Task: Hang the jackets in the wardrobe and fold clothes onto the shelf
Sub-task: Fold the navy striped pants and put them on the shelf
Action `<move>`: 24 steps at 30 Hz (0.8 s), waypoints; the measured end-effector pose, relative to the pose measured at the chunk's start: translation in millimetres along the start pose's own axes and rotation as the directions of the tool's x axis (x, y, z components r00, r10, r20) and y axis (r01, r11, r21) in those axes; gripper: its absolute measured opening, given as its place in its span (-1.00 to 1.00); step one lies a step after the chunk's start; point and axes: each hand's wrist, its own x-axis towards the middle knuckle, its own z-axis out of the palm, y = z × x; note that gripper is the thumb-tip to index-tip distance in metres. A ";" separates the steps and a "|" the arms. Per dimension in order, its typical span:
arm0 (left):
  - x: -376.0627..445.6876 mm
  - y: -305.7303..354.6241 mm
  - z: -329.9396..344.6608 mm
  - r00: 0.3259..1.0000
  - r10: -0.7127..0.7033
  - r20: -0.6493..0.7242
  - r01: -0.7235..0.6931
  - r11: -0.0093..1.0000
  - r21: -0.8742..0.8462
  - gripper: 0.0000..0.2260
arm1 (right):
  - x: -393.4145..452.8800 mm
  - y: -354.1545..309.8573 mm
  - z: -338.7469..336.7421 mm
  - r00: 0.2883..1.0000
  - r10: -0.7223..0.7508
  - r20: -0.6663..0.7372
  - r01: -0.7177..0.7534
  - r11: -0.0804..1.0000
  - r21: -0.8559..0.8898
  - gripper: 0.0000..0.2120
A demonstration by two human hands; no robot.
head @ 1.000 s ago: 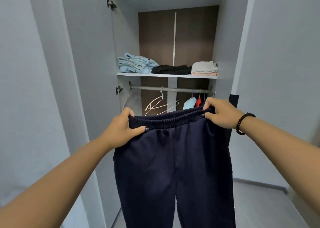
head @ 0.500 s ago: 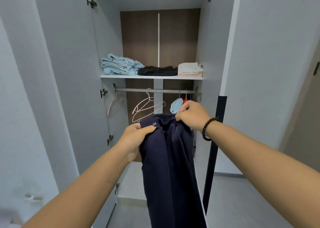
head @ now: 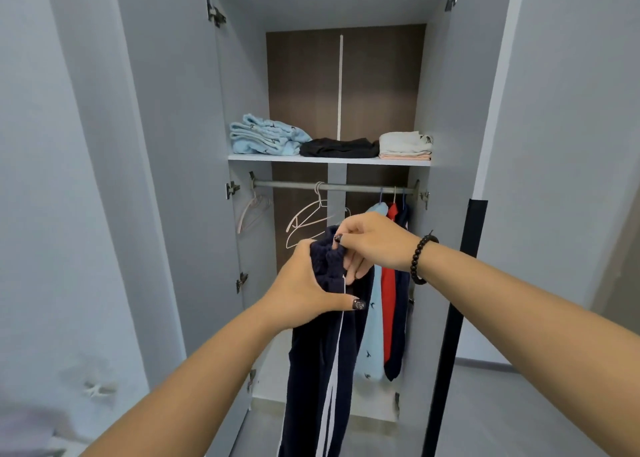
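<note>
Head view: navy trousers (head: 322,352), waistband bunched, hanging before wardrobe rail (head: 332,186). Left hand (head: 304,293) grip clasped round waistband; right hand (head: 374,241) pinching its top. Folded clothes (head: 266,139) on shelf (head: 329,160) above rail.

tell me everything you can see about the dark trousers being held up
The navy trousers look like soft knit fabric with a gathered elastic waistband and white side stripes. Folded lengthwise, they hang straight down before the open wardrobe. The left hand grips the bunched waistband; the right hand pinches its top.
</note>
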 end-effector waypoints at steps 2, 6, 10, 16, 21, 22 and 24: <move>-1.6 -5.0 6.7 0.998 0.003 -0.063 0.001 0.998 0.066 -0.46 | 2.0 4.6 3.4 0.999 0.018 0.039 -0.017 1.000 -0.023 -0.79; -4.9 -15.0 0.6 0.997 -0.040 -0.059 0.039 0.999 -0.009 -0.58 | 6.6 19.4 2.6 0.996 -0.079 -0.036 0.066 0.958 -0.280 -0.74; -7.9 -19.5 -23.5 0.994 -0.076 -0.080 0.065 0.990 -0.121 -0.59 | 7.8 34.3 8.3 0.990 -0.138 0.006 0.122 0.859 -0.497 -0.72; -21.7 -34.1 -57.7 0.992 -0.123 -0.031 0.112 0.966 -0.233 -0.46 | 9.5 27.7 36.0 0.942 -0.122 0.312 0.260 0.853 -0.453 -0.78; -39.8 -50.6 -68.5 0.990 -0.138 -0.013 0.131 0.962 -0.238 -0.45 | 22.2 5.6 56.4 0.938 -0.036 0.345 0.311 0.532 -0.788 -0.46; -44.1 -53.7 -70.7 0.990 -0.141 -0.030 0.130 0.965 -0.228 -0.47 | 26.8 -0.5 55.1 0.944 -0.033 0.328 0.302 0.485 -0.821 -0.42; -50.7 -58.3 -77.1 0.988 -0.130 -0.085 0.111 0.973 -0.205 -0.54 | 37.6 -12.3 49.7 0.953 -0.048 0.299 0.290 0.429 -0.855 -0.37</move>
